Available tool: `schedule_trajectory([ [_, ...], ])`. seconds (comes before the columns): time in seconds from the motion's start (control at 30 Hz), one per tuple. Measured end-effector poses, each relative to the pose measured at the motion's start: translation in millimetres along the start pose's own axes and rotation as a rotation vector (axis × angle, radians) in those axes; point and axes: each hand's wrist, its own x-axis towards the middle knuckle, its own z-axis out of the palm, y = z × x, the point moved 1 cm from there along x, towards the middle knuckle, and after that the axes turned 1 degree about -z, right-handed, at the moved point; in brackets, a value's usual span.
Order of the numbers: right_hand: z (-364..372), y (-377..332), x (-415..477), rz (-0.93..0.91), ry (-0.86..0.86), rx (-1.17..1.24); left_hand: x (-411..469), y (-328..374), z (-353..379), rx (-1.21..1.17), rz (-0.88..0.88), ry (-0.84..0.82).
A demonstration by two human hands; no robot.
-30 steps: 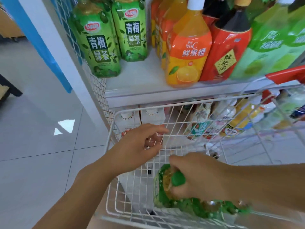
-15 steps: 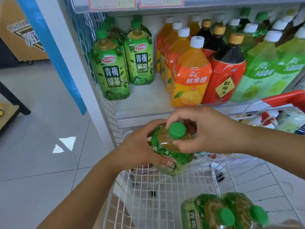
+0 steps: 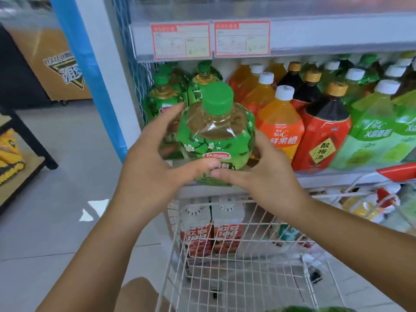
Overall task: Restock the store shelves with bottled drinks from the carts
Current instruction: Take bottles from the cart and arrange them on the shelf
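Both hands were on one bottle: clear plastic, green flower-print label, green screw cap (image 3: pixel 216 136), amber liquid inside. The left hand (image 3: pixel 153 163) was wrapped round its left side, thumb across the lower label. The right hand (image 3: pixel 267 174) was clamped round the right side, with its thumb meeting the left thumb at the front. The bottle was roughly upright, cap tipped slightly toward the camera. It was held above the far end of the white wire cart (image 3: pixel 247 278), right at the front edge of the grey metal shelf (image 3: pixel 337 176). Its base was hidden by the hands, so I couldn't tell whether it touched the shelf.

Directly behind it on the shelf was a row of matching green-label bottles (image 3: pixel 162 97). To their right were orange juice bottles with white caps (image 3: pixel 279 122), then red-label dark-drink bottles with tan caps (image 3: pixel 322 136), then pale green bottles (image 3: pixel 373 131). Two red-bordered price tags (image 3: pixel 181 40) sat on the shelf rail above. White-topped, red-label bottles (image 3: pixel 195 230) stood on the shelf below, seen through the cart wire.
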Motion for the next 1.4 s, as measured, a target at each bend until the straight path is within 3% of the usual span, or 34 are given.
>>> schedule_trajectory([
  [0.1, 12, 10, 25, -0.027, 0.027, 0.031, -5, -17, -24, 0.184, 0.044, 0.332],
  [0.17, 18, 23, 42, -0.019, 0.06, 0.015, -6, -30, -33, 0.253, -0.025, 0.441],
  [0.27, 27, 44, 61, 0.003, 0.118, 0.01, -3, -47, -35, 0.33, -0.095, 0.456],
  [0.67, 45, 97, 101, 0.233, 0.109, 0.024, 9, -63, -27, 0.341, -0.054, 0.526],
  [0.9, 50, 101, 108, 0.209, 0.073, -0.012, 8, -60, -25, 0.339, -0.054, 0.536],
  [1.07, 44, 94, 98, 0.361, -0.116, -0.282, -3, -58, -20, 0.425, -0.041, 0.51],
  [1.13, 34, 84, 77, 0.295, -0.237, -0.414, -18, -53, -12, 0.48, 0.04, 0.53],
  [1.2, 14, 70, 50, 0.204, -0.393, -0.499, -31, -49, 2, 0.449, 0.102, 0.421],
  [1.27, -16, 51, 20, 0.195, -0.588, -0.578, -41, -48, 22, 0.401, 0.117, 0.171],
  [1.4, -73, 32, -38, 0.372, -0.883, -0.642, -63, -52, 69, 0.305, 0.088, -0.37],
])
